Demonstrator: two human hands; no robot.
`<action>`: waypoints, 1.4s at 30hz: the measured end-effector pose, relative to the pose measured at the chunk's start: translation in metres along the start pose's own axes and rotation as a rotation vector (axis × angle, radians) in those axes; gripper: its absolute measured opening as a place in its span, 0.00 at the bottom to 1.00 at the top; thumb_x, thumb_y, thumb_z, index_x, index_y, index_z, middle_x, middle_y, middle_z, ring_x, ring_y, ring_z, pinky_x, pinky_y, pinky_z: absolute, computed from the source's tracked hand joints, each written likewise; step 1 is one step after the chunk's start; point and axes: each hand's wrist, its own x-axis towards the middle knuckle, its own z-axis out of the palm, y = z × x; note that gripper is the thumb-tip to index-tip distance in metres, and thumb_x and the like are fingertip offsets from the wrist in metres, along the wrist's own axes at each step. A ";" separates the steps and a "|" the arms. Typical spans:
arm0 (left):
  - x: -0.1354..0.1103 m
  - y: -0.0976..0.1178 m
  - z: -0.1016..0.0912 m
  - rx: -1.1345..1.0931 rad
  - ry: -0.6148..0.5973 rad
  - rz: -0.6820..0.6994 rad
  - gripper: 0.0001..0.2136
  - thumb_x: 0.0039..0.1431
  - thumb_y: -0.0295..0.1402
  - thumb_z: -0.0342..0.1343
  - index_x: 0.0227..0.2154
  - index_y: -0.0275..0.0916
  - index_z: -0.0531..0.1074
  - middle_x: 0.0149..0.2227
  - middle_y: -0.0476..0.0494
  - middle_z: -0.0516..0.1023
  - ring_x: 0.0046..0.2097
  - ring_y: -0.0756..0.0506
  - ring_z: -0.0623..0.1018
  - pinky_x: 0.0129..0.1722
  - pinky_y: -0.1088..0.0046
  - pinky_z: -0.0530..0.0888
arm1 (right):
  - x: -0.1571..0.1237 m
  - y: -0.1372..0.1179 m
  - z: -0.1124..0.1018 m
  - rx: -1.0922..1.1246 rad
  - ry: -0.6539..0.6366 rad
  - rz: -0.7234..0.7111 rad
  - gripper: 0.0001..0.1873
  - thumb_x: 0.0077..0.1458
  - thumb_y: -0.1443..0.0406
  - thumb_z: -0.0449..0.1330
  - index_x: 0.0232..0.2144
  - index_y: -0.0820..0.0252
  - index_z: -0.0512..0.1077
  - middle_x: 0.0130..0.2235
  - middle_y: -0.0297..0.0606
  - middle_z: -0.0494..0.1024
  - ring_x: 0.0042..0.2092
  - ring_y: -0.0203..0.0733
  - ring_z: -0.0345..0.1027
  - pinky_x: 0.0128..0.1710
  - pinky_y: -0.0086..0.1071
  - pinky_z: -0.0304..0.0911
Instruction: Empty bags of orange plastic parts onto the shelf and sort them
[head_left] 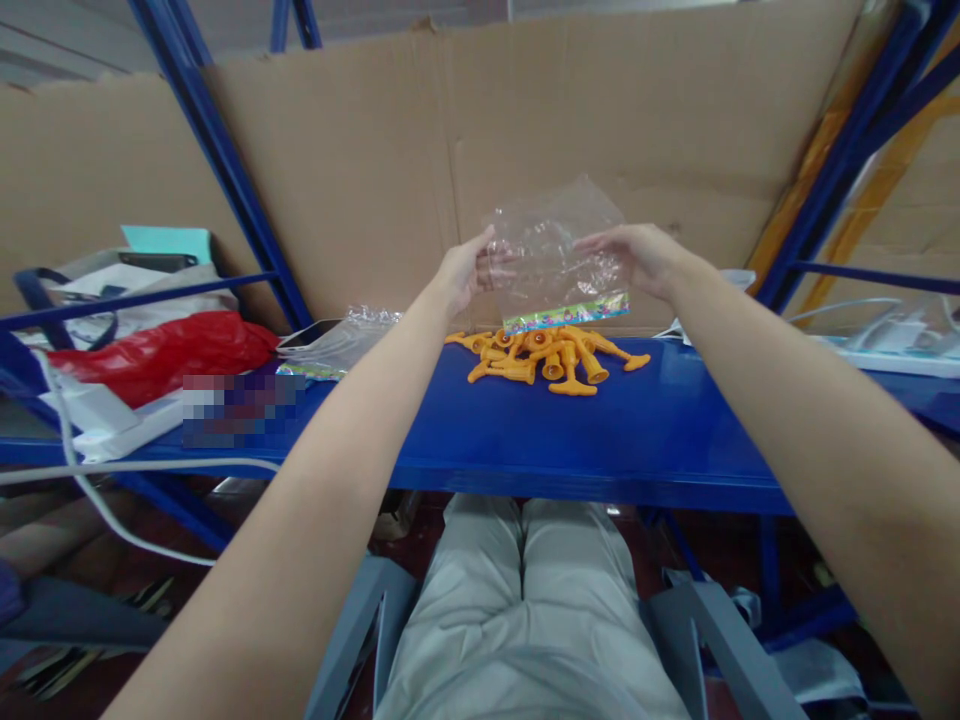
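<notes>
A clear plastic bag point(551, 255) with a colourful printed strip along its lower edge hangs in the air above the blue shelf point(600, 440). My left hand point(466, 272) pinches the bag's left side and my right hand point(637, 255) grips its right side, fingers closed on the film. Directly under the bag lies a heap of several small orange plastic parts point(551, 358) on the shelf. The bag looks empty.
A stack of more clear bags point(341, 340) lies left of the orange parts. Further left are a red plastic bag point(165, 350), a white cable point(112, 470) and a tote. Cardboard sheets point(390, 160) back the shelf, framed by blue rack posts. White items sit at the right.
</notes>
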 end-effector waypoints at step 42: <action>-0.064 -0.097 0.014 0.158 0.363 -0.164 0.07 0.59 0.24 0.48 0.27 0.40 0.61 0.16 0.57 0.66 0.16 0.54 0.66 0.21 0.80 0.66 | -0.070 0.115 0.020 -0.084 0.106 0.004 0.20 0.52 0.49 0.62 0.24 0.59 0.69 0.15 0.26 0.59 0.18 0.32 0.53 0.17 0.26 0.48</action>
